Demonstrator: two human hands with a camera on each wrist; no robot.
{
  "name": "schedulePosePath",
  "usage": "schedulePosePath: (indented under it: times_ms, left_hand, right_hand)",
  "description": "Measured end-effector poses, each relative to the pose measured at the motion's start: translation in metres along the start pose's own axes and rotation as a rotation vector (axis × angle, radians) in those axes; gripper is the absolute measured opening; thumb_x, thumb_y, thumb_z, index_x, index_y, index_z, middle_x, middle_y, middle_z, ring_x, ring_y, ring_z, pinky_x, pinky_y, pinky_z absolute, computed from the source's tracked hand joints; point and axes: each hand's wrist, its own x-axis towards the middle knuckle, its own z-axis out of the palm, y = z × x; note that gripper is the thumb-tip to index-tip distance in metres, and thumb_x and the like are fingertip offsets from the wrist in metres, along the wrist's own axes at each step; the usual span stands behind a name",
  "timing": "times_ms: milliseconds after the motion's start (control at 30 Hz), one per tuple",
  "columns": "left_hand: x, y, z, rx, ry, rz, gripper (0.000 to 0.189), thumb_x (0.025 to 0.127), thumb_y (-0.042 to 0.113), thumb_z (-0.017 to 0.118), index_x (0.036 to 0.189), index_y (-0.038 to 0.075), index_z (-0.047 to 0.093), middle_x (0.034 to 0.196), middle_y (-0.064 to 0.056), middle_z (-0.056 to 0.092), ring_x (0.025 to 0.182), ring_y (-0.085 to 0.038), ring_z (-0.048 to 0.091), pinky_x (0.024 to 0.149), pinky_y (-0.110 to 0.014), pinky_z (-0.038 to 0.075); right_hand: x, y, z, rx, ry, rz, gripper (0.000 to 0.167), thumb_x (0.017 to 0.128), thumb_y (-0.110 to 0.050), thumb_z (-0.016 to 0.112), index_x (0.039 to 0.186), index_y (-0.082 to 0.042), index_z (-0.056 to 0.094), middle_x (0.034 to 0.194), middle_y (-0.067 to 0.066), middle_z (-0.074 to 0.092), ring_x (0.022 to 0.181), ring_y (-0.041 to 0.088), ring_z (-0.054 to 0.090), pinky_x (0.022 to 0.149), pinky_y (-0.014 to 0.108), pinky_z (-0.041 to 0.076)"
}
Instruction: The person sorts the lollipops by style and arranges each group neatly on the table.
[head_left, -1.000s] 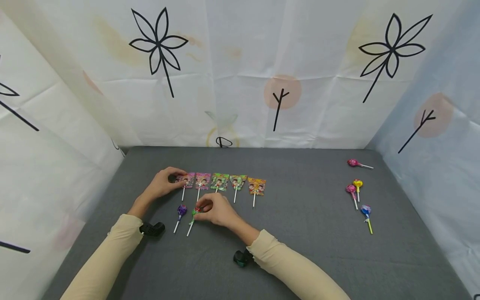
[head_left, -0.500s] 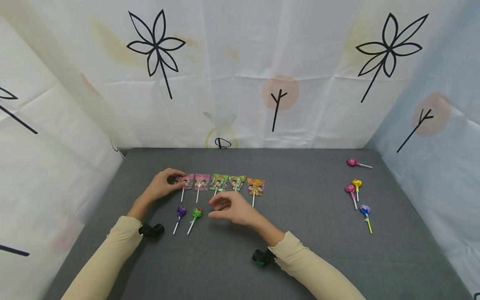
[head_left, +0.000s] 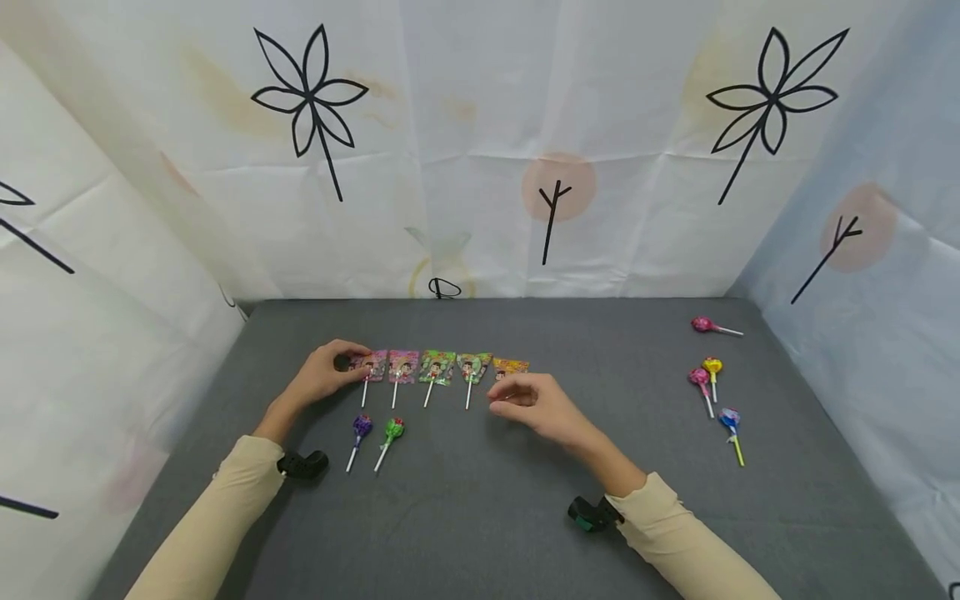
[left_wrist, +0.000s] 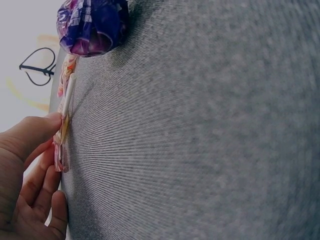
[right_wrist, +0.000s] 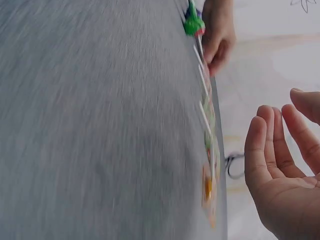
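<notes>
My left hand [head_left: 330, 371] holds the leftmost pink flat lollipop packet [head_left: 377, 364], its thumb and fingers at the packet's edges. To the right in the same row lie another pink packet [head_left: 403, 367], two green ones [head_left: 437, 365] and an orange one [head_left: 512, 364], white sticks toward me. Over the orange packet's lower part passes my right hand [head_left: 547, 407], empty, fingers loosely bent and apart from the thumb. Below the row lie a purple ball lollipop [head_left: 362, 426] and a green ball lollipop [head_left: 393, 429]. The purple wrapper [left_wrist: 92, 27] looms large in the left wrist view.
Several more ball lollipops lie on the grey table [head_left: 480, 533] at the right: a red-pink one [head_left: 702, 324] at the back, a yellow one [head_left: 712, 365] beside a pink one [head_left: 699, 377], and a blue one [head_left: 729, 418] with a yellow stick. White printed curtains [head_left: 465, 108] enclose the table.
My right hand has let go of the green ball lollipop, leaving it beside the purple one, and has moved right to the orange packet. The left hand has stayed in place.
</notes>
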Motion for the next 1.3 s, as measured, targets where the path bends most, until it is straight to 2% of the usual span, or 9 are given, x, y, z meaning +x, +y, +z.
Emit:
schedulePosePath:
  times_ms: [133,367,533,833,967,1100,1200,1300]
  left_hand:
    - [-0.001,-0.002,0.0,-0.002,-0.004,-0.008,0.034,0.094,0.017,0.077,0.122,-0.001,0.07,0.122,-0.021,0.063,0.118,-0.042,0.054,0.1,-0.061,0.036]
    - [-0.001,0.0,-0.001,-0.001,-0.004,-0.006,0.034,0.095,0.018,0.076,0.122,-0.001,0.07,0.123,-0.021,0.063,0.119,-0.042,0.053,0.1,-0.062,0.036]
    - [-0.001,0.001,-0.001,0.0,-0.003,-0.001,0.034,0.095,0.017,0.076,0.122,-0.001,0.07,0.122,-0.021,0.063,0.118,-0.042,0.054,0.099,-0.062,0.036]
    - [-0.001,-0.002,-0.001,-0.002,-0.005,-0.007,0.034,0.094,0.018,0.076,0.122,0.0,0.071,0.122,-0.02,0.063,0.118,-0.041,0.054,0.099,-0.061,0.036]
    - [-0.002,-0.001,0.0,-0.013,-0.007,-0.005,0.033,0.095,0.016,0.076,0.122,0.0,0.071,0.122,-0.02,0.063,0.118,-0.04,0.054,0.1,-0.061,0.035]
    - [-0.001,-0.001,0.0,-0.022,-0.005,0.002,0.033,0.094,0.016,0.076,0.122,0.0,0.07,0.122,-0.02,0.063,0.116,-0.04,0.054,0.098,-0.061,0.037]
    - [-0.001,-0.002,0.001,-0.019,0.0,0.001,0.032,0.094,0.014,0.076,0.122,0.0,0.071,0.121,-0.019,0.064,0.116,-0.04,0.055,0.098,-0.061,0.037]
    - [-0.001,-0.003,0.002,-0.02,0.01,-0.007,0.032,0.093,0.014,0.077,0.122,0.0,0.071,0.121,-0.019,0.064,0.115,-0.04,0.055,0.097,-0.061,0.038]
  right_hand:
    - [-0.01,0.003,-0.018,-0.016,0.032,-0.005,0.026,0.098,-0.009,0.07,0.118,0.008,0.067,0.115,0.026,0.065,0.099,0.05,0.063,0.082,0.052,0.052]
    - [-0.032,0.008,-0.053,-0.038,0.096,0.019,0.03,0.099,-0.008,0.069,0.119,0.012,0.064,0.115,0.033,0.062,0.1,0.049,0.063,0.084,0.051,0.053]
    - [-0.048,0.012,-0.078,-0.055,0.134,0.02,0.029,0.099,-0.006,0.068,0.12,0.014,0.062,0.115,0.035,0.061,0.1,0.045,0.065,0.085,0.048,0.054]
    - [-0.08,0.019,-0.119,-0.101,0.154,0.004,0.028,0.099,-0.003,0.066,0.121,0.014,0.061,0.116,0.037,0.059,0.1,0.04,0.066,0.083,0.04,0.056]
    - [-0.096,0.019,-0.138,-0.156,0.191,0.016,0.029,0.1,-0.003,0.066,0.122,0.014,0.06,0.116,0.036,0.06,0.101,0.033,0.068,0.083,0.036,0.056]
    - [-0.111,0.015,-0.156,-0.255,0.239,0.025,0.03,0.1,-0.004,0.066,0.124,0.013,0.061,0.117,0.031,0.063,0.102,0.02,0.069,0.082,0.029,0.055]
    - [-0.122,0.013,-0.171,-0.322,0.282,0.016,0.029,0.099,-0.003,0.067,0.124,0.012,0.062,0.118,0.024,0.066,0.102,0.01,0.067,0.081,0.023,0.053]
    - [-0.133,0.013,-0.185,-0.36,0.331,0.017,0.029,0.099,-0.002,0.067,0.125,0.011,0.062,0.117,0.016,0.068,0.102,0.006,0.066,0.081,0.02,0.052]
